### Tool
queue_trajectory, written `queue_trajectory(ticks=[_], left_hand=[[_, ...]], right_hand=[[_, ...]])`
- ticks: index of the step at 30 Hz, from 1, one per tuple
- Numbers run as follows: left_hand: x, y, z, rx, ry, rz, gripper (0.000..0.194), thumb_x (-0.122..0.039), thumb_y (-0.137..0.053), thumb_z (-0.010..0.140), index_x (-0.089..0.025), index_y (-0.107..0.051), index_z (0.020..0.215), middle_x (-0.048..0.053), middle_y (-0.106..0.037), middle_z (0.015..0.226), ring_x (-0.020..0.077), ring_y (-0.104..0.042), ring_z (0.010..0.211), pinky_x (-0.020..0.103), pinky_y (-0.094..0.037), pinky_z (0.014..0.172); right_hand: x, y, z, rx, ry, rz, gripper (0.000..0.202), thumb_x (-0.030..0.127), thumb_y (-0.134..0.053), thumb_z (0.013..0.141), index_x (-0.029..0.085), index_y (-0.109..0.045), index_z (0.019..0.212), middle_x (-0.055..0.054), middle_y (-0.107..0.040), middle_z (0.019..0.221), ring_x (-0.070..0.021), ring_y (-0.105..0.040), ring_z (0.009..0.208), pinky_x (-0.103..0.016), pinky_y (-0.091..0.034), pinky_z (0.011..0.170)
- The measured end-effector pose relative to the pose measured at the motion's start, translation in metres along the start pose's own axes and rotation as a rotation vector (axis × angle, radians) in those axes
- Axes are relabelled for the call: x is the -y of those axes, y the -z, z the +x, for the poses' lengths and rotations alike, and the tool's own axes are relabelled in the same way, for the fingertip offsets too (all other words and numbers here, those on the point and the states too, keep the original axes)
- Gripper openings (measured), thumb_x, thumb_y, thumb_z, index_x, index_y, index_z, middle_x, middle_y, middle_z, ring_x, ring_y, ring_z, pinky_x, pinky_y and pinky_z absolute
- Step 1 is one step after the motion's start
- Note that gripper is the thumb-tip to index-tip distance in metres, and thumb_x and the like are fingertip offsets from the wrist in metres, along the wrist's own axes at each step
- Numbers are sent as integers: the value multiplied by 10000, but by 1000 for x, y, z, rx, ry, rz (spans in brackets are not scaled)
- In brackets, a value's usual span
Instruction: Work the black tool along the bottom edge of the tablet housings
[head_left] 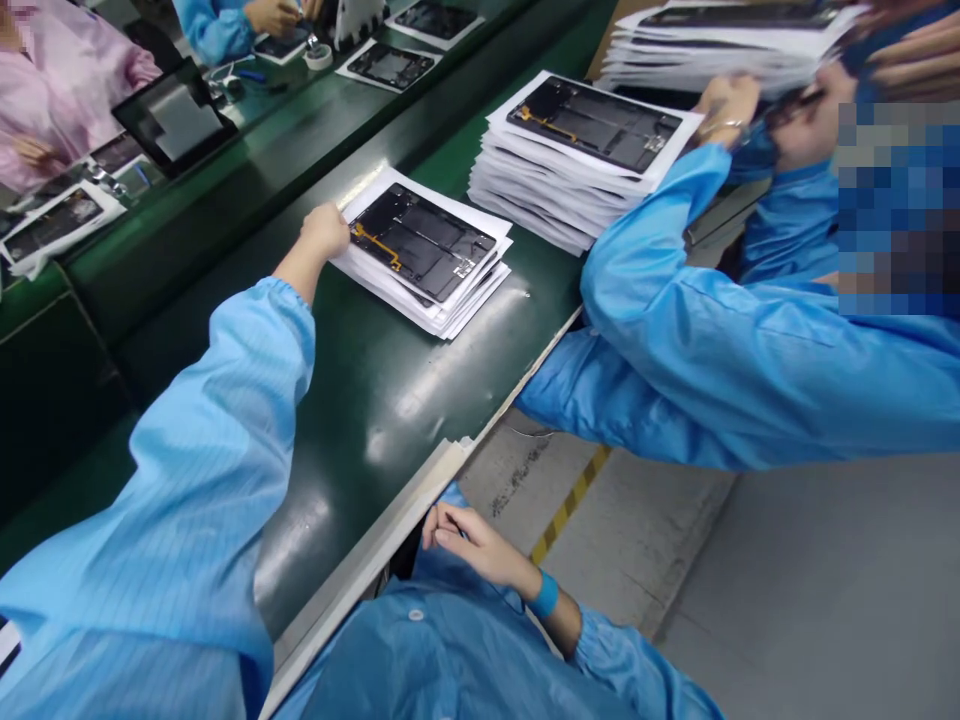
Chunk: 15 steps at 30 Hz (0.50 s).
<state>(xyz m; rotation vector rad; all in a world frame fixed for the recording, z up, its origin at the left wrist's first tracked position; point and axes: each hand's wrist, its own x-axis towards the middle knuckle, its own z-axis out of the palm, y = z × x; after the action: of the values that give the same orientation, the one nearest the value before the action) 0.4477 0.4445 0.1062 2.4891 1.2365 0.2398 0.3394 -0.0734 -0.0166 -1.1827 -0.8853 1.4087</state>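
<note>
My left hand (326,232) is stretched out over the green bench, its fingers closed on the left end of a short stack of tablet housings (424,240) layered with white paper sheets. The top housing is black inside, with an orange flex cable along its left part. My fingertips are partly hidden behind the stack's edge. My right hand (472,540) rests at my lap beside the bench edge, fingers loosely curled, with no object seen in it. Around that wrist is a blue wrist strap (546,595), and a thin dark cord runs near the fingers.
On the right, a co-worker's blue sleeve (675,290) reaches to a taller housing stack (540,185). Other hands hold another stack (705,45) behind it. Across the raised divider, people work beside a propped screen (172,115) and tape roll (318,56). The bench edge (375,540) runs diagonally.
</note>
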Motion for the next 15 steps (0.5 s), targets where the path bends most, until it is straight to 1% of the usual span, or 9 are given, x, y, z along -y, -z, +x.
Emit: queue_trajectory(ticks=[2, 5, 8, 10, 12, 13, 14, 15], left_hand=[[4, 6, -4, -10, 52, 37, 285, -298, -747, 1085, -128, -760, 1312, 151, -751, 1409, 322, -693, 1355, 547, -548, 1225], [7, 14, -10, -31, 77, 41, 444, -419, -778, 1095, -173, -696, 1455, 135, -684, 1509, 308, -693, 1365, 568, -606, 1174], [9, 17, -12, -31, 75, -13, 429, -433, -766, 1104, -168, -703, 1436, 129, -708, 1457, 292, -721, 1299, 535, -639, 1122], [8, 18, -12, -40, 88, -49, 411, -438, -760, 1108, -163, -711, 1410, 123, -725, 1418, 278, -735, 1256, 518, -650, 1098], [6, 19, -10, -62, 104, -72, 409, -431, -760, 1110, -160, -708, 1412, 124, -725, 1414, 271, -738, 1239, 512, -654, 1088], [4, 20, -9, -73, 106, -80, 406, -427, -761, 1109, -159, -708, 1410, 124, -725, 1414, 270, -738, 1237, 512, -654, 1087], [2, 20, -8, -85, 103, -86, 403, -424, -763, 1108, -159, -710, 1407, 124, -726, 1413, 270, -737, 1240, 513, -652, 1090], [0, 21, -7, -99, 93, -92, 398, -422, -765, 1107, -159, -713, 1402, 123, -726, 1413, 272, -736, 1247, 516, -650, 1096]], right_hand=[[4, 1, -1, -5, 13, 1, 665, 866, -542, 1041, 252, -462, 800, -26, -687, 894, -161, -545, 790, -335, -396, 774], [15, 4, -2, -12, 53, 15, 652, 830, -569, 1052, 252, -454, 774, -21, -686, 865, -155, -557, 771, -330, -414, 761], [35, 12, 2, -23, 112, 38, 640, 808, -606, 1048, 263, -418, 771, -39, -729, 875, -173, -634, 795, -334, -449, 749], [53, 23, 11, -61, 153, 54, 620, 788, -623, 1051, 269, -411, 786, -52, -752, 896, -192, -675, 830, -347, -483, 767], [74, 40, 27, -139, 196, 67, 574, 747, -629, 1071, 272, -430, 817, -54, -760, 929, -197, -680, 859, -365, -521, 813], [85, 51, 39, -200, 222, 76, 550, 729, -627, 1079, 275, -436, 834, -50, -761, 948, -194, -675, 861, -371, -540, 833], [96, 63, 52, -273, 249, 81, 518, 704, -626, 1089, 275, -458, 852, -46, -761, 969, -190, -677, 871, -374, -560, 859], [106, 75, 67, -409, 293, 89, 506, 682, -679, 1062, 274, -473, 846, -42, -758, 957, -185, -677, 837, -369, -581, 837]])
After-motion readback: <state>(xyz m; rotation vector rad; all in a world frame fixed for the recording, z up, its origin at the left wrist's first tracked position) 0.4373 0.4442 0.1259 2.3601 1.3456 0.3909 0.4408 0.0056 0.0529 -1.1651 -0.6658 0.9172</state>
